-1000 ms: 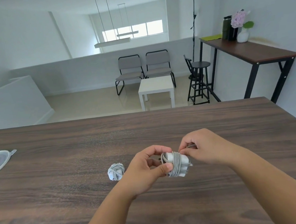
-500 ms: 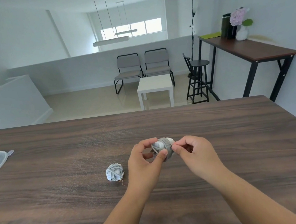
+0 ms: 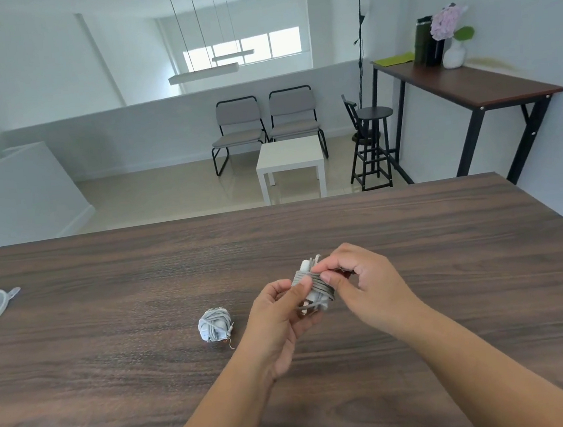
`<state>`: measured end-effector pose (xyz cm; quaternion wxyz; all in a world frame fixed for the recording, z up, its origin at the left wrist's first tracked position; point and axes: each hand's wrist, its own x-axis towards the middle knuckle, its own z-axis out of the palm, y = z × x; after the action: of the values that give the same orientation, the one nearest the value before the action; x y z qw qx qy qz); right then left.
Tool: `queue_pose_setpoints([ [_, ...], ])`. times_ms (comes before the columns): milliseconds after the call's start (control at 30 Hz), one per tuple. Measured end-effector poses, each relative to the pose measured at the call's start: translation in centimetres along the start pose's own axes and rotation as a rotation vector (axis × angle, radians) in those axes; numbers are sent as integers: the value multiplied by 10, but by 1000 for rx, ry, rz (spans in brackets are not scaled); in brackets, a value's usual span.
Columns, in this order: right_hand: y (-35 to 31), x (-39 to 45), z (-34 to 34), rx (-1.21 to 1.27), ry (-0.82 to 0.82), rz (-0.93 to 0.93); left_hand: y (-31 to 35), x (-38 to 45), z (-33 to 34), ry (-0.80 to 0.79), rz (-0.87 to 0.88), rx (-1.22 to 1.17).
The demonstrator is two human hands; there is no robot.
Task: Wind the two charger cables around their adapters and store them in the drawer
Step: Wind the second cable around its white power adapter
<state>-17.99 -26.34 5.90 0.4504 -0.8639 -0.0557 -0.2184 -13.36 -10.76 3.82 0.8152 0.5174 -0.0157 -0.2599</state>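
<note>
The left hand (image 3: 282, 311) is gripping the second adapter (image 3: 309, 288) above the table (image 3: 447, 231), thumb across the front of the grey cable (image 3: 318, 283) turns and the other fingers curled behind, while the right hand (image 3: 366, 284) is pinching the last of the cable against the wound bundle near its upper end. The first wound charger (image 3: 215, 329) is lying on the table just to the left of the left hand, a short tail sticking out at its lower right. The step in hand looks like finishing the winding, so the right fingers should be keeping the free end taut and tucking it under a neighbouring turn while the left thumb is pressing down on the turns already laid, or they may be slipping off the smooth white body. The plug prongs are pointing up and away, best kept clear of the wrap. No drawer is showing in this view; storing is not yet begun.
</note>
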Motion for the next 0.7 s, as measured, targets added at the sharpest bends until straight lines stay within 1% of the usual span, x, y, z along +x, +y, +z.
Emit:
queue_pose_setpoints([
  [100,2,3,-5,-36,-93,-42,5,-1,-3,-89,-61,96],
  [200,4,4,-11,-37,-177,-55,9,-2,-7,-152,-86,195],
  [267,6,5,-15,-93,-190,-111,10,-2,-9,-168,-79,220],
  [400,15,6,-20,-360,-100,-345,11,-3,-9,-169,16,256],
  [433,17,6,-20,-434,-56,-397,10,-4,-9,-165,56,261],
  [533,17,3,-18,-588,148,-495,7,-5,-11,-123,189,262],
  [600,12,1,-14,-611,214,-522,5,-6,-11,-108,264,261],
  [700,8,0,-6,-524,213,-463,1,-8,-10,-92,341,244],
])
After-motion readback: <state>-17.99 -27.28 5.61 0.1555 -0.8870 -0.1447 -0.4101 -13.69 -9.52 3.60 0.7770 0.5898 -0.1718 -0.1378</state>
